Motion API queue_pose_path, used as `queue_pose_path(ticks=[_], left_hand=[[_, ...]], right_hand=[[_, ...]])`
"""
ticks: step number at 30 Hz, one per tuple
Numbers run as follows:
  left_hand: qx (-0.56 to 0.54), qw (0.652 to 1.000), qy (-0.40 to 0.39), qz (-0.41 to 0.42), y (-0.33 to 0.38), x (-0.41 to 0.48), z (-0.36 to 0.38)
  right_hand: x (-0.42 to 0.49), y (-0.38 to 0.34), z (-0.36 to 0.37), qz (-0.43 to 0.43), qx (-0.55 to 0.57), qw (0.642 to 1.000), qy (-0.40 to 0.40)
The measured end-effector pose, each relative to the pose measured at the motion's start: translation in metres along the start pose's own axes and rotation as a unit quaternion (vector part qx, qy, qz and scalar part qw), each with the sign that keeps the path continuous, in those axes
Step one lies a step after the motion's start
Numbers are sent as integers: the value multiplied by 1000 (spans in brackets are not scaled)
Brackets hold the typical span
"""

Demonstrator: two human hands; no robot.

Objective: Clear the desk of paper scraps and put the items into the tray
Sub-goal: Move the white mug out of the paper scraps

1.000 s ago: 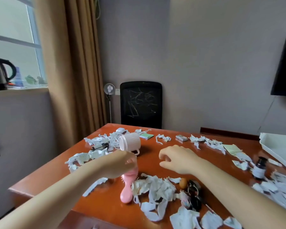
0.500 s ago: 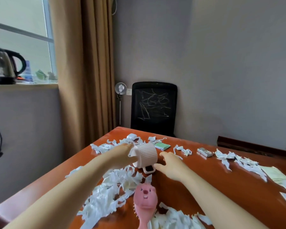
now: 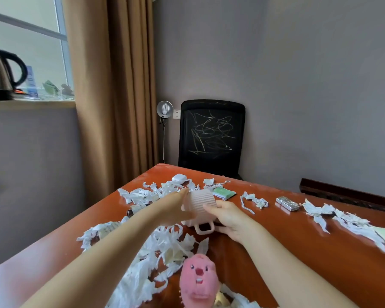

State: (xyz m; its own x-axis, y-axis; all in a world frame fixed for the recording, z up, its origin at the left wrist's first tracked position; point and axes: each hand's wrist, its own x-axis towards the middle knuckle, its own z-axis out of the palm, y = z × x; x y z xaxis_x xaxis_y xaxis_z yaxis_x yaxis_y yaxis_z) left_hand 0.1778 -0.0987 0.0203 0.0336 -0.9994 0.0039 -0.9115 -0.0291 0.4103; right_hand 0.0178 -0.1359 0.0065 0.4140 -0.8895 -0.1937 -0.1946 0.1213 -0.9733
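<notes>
A pale pink ribbed cup point(image 3: 201, 202) lies on its side on the red-brown desk point(image 3: 298, 236), handle toward me. My left hand point(image 3: 172, 207) grips its left side and my right hand point(image 3: 228, 215) holds its right side by the handle. White paper scraps point(image 3: 165, 250) lie in heaps under my arms and across the desk. A pink hairbrush point(image 3: 198, 282) with an animal face lies at the near edge. The tray is out of view.
Behind the cup lie a green packet point(image 3: 223, 193), a white earbud case point(image 3: 178, 177) and a silver lighter-like block point(image 3: 287, 203). More scraps point(image 3: 342, 221) trail to the right. A black chair point(image 3: 211, 138) stands behind the desk, a kettle point(image 3: 0, 74) on the sill.
My left hand let go of the pink hairbrush and both hands reached forward to the ribbed cup, closing round it. The view swung left, so the tray left the frame.
</notes>
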Motion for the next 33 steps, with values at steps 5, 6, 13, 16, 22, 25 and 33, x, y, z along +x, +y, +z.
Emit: queue_pose_path(ticks=[5, 6, 13, 16, 22, 25, 33], left_hand=[[-67, 998, -1, -15, -3, 4, 7], [-75, 997, -1, -16, -4, 4, 9], [-98, 995, -28, 0, -6, 3, 13], [-83, 996, -40, 13, -9, 1, 12], [-57, 997, -44, 39, -16, -6, 13], [-56, 997, -42, 41, -17, -6, 14], [-125, 991, 28, 46, -8, 1, 5]], right_hand=[[-3, -13, 0, -4, 44, 999, 13], [-4, -15, -2, -30, -8, 999, 24], [-14, -29, -11, -167, -326, 931, 15], [-17, -28, -7, -209, -389, 897, -7], [-14, -17, -4, -270, -478, 835, -25], [-11, -12, -7, -274, -462, 843, -23], [-12, -4, -28, -167, -211, 963, -14]])
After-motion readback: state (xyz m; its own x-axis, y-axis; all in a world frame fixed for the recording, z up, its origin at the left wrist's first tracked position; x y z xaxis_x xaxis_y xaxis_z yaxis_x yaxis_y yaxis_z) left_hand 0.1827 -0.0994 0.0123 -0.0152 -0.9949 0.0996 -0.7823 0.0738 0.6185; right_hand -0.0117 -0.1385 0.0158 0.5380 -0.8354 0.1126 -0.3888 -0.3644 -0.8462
